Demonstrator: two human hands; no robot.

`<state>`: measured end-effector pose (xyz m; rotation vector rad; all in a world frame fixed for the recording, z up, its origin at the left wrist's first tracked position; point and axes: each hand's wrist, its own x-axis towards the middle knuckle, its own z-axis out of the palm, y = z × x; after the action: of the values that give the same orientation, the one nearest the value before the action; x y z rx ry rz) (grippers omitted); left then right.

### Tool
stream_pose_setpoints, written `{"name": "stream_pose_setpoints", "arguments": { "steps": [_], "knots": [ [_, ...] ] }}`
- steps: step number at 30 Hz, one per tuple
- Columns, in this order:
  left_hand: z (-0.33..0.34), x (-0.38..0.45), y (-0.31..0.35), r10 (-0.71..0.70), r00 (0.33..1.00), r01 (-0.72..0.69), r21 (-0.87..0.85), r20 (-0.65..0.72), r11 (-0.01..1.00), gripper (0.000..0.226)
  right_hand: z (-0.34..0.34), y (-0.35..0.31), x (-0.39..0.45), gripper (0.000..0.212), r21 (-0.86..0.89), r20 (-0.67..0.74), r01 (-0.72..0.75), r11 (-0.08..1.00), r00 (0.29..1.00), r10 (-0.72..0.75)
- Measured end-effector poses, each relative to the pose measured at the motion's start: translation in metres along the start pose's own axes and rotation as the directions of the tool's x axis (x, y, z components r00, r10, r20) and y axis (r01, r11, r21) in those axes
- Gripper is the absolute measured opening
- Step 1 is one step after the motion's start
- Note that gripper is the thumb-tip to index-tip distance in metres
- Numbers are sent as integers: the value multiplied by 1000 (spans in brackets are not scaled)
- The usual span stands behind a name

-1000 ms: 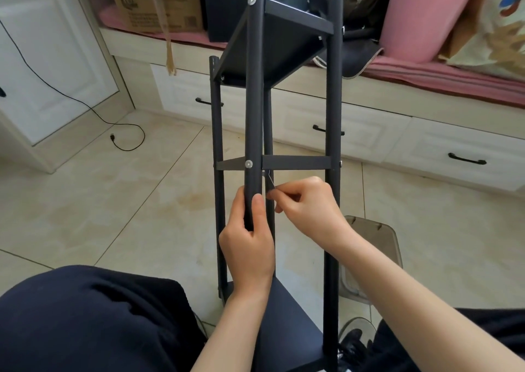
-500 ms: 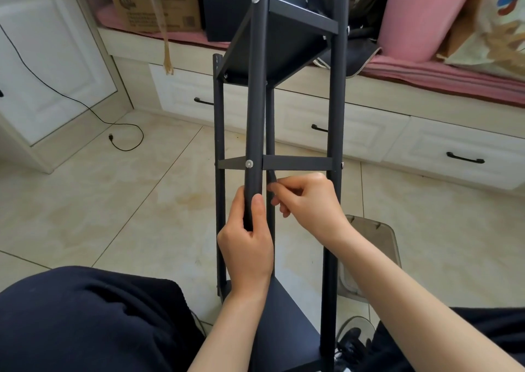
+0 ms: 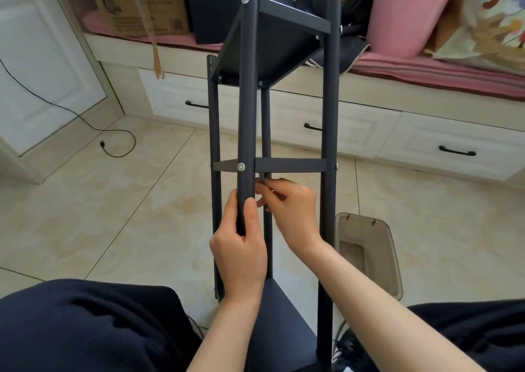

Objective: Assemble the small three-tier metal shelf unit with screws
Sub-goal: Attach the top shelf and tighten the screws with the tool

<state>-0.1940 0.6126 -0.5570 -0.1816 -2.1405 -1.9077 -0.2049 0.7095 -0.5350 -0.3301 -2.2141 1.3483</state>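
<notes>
Below the crossbar (image 3: 289, 165), left hand (image 3: 241, 253) grips a post (image 3: 246, 116); right hand (image 3: 292, 212) fingers pinch something small.

A single head-worn camera looks forward and down, close over the shelf unit (image 3: 287, 170) and both hands (wide-angle, so edges bend), with tiled floor (image 3: 113, 215) beyond.

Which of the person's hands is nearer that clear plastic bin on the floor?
Right. The right hand is just left of the bin; the left hand grips the shelf post farther left.
</notes>
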Motion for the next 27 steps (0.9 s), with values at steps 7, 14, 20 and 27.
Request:
{"name": "stream_pose_setpoints", "arguments": {
  "steps": [7, 14, 20, 27],
  "knots": [
    [-1, -2, 1, -25, 999, 26, -12, 21, 1000, 37, 20, 9, 6, 14, 40, -134, 112, 993, 985, -106],
    [-1, -2, 4, -42, 998, 41, 14, 47, 999, 50, 27, 13, 10, 13, 130, -132, 86, 988, 989, -69],
    [0, -3, 6, -14, 999, 14, 13, 40, 1000, 44, 13, 13, 2, 14, 44, -2, -25, 999, 1000, 25],
    [-2, -2, 7, -1, 1000, 1, 19, 27, 1000, 47, -13, -1, -3, 23, -73, 192, -188, 979, 961, 199]
  ]
}}
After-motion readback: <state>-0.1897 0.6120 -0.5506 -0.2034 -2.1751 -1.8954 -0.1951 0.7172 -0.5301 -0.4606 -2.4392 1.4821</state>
